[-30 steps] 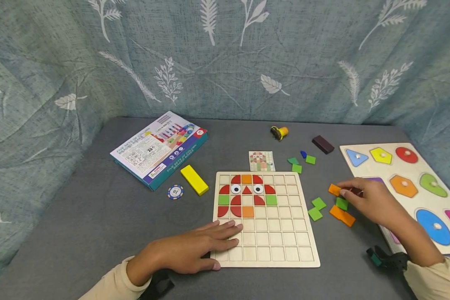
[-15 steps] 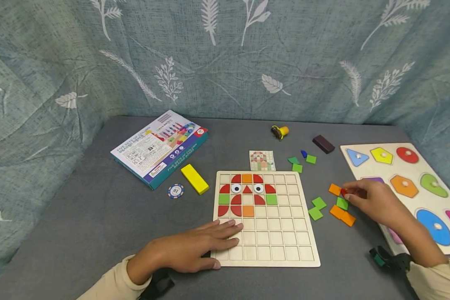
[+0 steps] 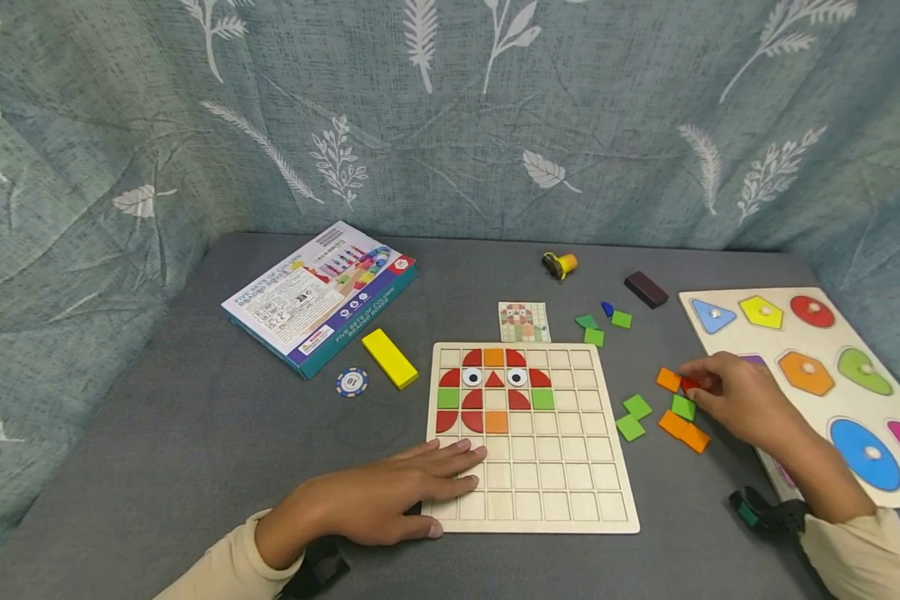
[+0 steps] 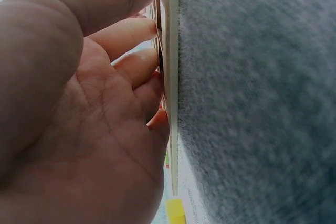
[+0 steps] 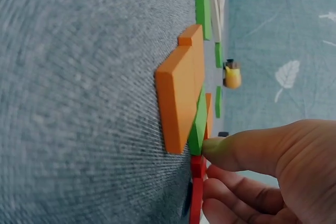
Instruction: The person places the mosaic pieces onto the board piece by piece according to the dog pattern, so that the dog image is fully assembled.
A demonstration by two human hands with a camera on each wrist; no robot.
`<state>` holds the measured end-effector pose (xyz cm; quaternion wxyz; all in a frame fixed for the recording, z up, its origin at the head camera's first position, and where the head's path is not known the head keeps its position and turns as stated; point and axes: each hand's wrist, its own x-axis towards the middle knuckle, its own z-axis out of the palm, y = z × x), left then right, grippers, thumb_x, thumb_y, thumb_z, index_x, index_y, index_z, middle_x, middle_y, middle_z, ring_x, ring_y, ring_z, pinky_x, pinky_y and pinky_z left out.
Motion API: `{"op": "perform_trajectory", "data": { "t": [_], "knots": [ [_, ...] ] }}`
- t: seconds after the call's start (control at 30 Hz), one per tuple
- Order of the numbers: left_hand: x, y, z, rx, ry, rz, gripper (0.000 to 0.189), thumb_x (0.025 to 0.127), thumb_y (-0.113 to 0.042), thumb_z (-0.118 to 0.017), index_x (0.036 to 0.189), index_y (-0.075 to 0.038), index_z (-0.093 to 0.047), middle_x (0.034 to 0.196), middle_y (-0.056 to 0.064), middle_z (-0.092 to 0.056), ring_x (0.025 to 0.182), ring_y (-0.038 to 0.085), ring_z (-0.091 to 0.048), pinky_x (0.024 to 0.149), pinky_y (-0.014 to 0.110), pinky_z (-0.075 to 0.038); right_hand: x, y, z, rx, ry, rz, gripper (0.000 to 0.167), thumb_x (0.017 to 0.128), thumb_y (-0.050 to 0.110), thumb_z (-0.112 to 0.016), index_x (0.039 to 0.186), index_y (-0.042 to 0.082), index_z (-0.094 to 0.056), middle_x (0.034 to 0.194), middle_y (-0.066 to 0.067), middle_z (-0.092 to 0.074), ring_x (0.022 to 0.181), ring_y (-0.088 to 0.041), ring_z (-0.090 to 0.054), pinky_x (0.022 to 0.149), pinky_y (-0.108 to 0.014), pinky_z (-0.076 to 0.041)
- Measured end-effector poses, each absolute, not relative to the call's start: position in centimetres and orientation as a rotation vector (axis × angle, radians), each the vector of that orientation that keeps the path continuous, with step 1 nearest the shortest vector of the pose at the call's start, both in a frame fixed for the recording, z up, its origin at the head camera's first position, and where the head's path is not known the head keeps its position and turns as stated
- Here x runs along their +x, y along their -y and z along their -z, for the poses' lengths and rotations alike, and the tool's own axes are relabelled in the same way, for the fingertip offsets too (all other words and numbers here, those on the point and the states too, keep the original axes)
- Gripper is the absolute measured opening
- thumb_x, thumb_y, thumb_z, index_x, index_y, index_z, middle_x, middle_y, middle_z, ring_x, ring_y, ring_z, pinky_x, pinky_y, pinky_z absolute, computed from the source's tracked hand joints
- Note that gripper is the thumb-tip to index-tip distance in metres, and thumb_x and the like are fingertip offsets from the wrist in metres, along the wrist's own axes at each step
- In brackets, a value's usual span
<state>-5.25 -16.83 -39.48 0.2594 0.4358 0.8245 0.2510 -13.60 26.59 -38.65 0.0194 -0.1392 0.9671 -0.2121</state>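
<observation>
In the head view my left hand [image 3: 390,493] lies with spread fingers across the lower left of a wooden grid board [image 3: 562,492]. The left wrist view shows its fingertips touching the board's edge [image 4: 173,87]. Red, orange and green tiles and two eye pieces fill some upper cells. My right hand [image 3: 750,402] is at the loose pile right of the board, thumb and curled fingers pinching a red tile [image 5: 198,165]. Another red tile [image 5: 196,200] lies under the fingers, partly hidden. Beside them are a green tile [image 3: 683,407] and orange tiles [image 3: 673,423].
A picture card [image 3: 523,322] is behind the board, near small green tiles [image 3: 593,337]. A shape puzzle [image 3: 765,342] stands on the right, partly under the right forearm. At left are a box [image 3: 318,300], a yellow block [image 3: 388,359] and a poker chip [image 3: 352,382].
My right fingers have shifted slightly off the orange tile, and red now shows at their tips. The left hand stays put on the board.
</observation>
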Motion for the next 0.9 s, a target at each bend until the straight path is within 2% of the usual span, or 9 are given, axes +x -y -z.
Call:
{"op": "perform_trajectory", "data": {
  "t": [0.43, 0.67, 0.77, 0.9],
  "knots": [
    [-5.1, 16.8, 39.6, 1.153, -2.233, -0.701, 0.057, 0.097, -0.022, -0.060, 0.149, -0.013, -0.040, 0.161, -0.005, -0.016, 0.147, 0.015, -0.009, 0.118, 0.040, -0.011, -13.7, -25.9, 39.0, -0.462, -2.979, 0.648, 0.029, 0.084, -0.003, -0.069, 0.113, -0.006, -0.068, 0.096, -0.016, -0.060, 0.078, -0.026, -0.051, 0.067, -0.039, -0.047],
    [-5.2, 16.9, 39.7, 1.166, -2.240, -0.696, 0.058, 0.096, -0.020, -0.062, 0.149, -0.012, -0.040, 0.161, -0.004, -0.016, 0.147, 0.016, -0.009, 0.118, 0.040, -0.012, -13.7, -25.7, 39.0, -0.460, -2.985, 0.640, 0.029, 0.084, -0.003, -0.068, 0.113, -0.008, -0.067, 0.102, -0.021, -0.061, 0.082, -0.029, -0.054, 0.074, -0.050, -0.051],
    [-5.2, 16.9, 39.7, 1.175, -2.239, -0.696, 0.059, 0.096, -0.020, -0.063, 0.149, -0.012, -0.040, 0.161, -0.004, -0.016, 0.147, 0.016, -0.009, 0.118, 0.040, -0.012, -13.6, -25.6, 38.9, -0.475, -2.995, 0.639, 0.030, 0.083, -0.004, -0.068, 0.114, -0.008, -0.066, 0.100, -0.019, -0.059, 0.081, -0.028, -0.053, 0.072, -0.046, -0.051],
    [-5.3, 16.9, 39.7, 1.181, -2.235, -0.697, 0.059, 0.096, -0.020, -0.063, 0.149, -0.012, -0.040, 0.161, -0.003, -0.016, 0.147, 0.016, -0.009, 0.118, 0.040, -0.012, -13.7, -25.5, 38.9, -0.492, -2.974, 0.656, 0.028, 0.083, -0.006, -0.068, 0.111, -0.009, -0.066, 0.088, -0.011, -0.057, 0.074, -0.024, -0.050, 0.062, -0.034, -0.047]
  ]
}}
